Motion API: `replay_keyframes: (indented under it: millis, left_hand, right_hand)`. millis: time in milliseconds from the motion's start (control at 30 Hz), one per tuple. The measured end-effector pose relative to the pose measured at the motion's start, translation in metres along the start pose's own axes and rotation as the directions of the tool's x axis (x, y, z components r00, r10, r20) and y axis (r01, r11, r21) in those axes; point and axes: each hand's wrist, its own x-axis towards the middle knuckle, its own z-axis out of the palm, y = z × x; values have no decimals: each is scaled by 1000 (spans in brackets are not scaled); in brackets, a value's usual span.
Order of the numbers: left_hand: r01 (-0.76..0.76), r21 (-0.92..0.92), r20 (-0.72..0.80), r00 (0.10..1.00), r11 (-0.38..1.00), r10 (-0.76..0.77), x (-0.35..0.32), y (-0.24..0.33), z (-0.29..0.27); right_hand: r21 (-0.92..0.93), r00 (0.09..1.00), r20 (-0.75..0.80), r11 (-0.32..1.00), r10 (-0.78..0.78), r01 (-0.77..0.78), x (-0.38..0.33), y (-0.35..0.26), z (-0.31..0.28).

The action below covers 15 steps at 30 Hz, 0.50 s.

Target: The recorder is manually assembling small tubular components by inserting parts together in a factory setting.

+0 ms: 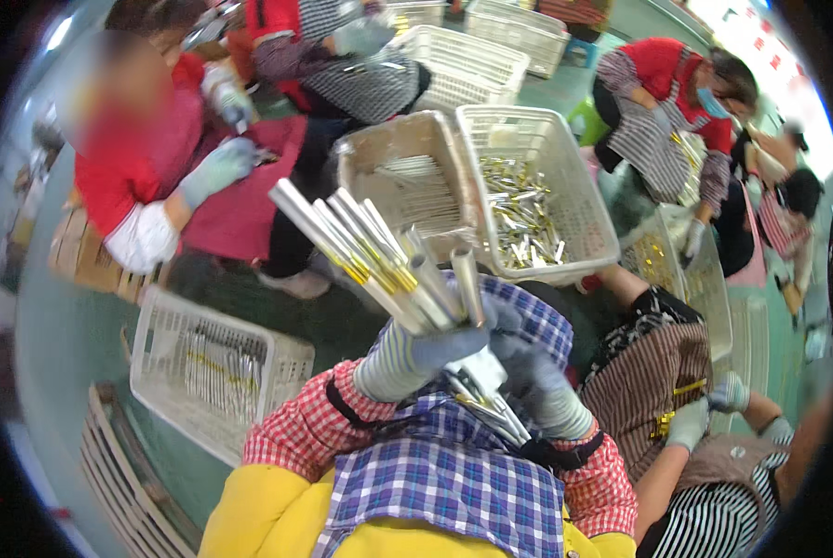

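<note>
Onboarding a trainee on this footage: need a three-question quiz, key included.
1. True or false: the person's left hand, in a grey glove with a striped cuff, grips a bundle of silver cylindrical tubes.
2. What stands directly right of the open brown cardboard box?
A) a curved slatted wooden rack
B) a white perforated plastic crate
C) a black metal bin
3. Fill in: the bands on some gripped tubes are ___ in colour.

Key: 1 true; 2 B; 3 gold.
</note>
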Motion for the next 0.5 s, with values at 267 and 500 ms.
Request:
replay_keyframes:
  millis: [267, 500]
  left_hand:
    - [-298, 389, -82, 931, 872, 355, 15, -68, 20]
    - [-131, 461, -380, 865, 878, 328, -99, 31, -106]
  right_hand:
    - [174, 988, -132, 979, -82, 105, 20, 6, -21]
    - [-39, 994, -91, 998, 53, -57, 19, -24, -21]
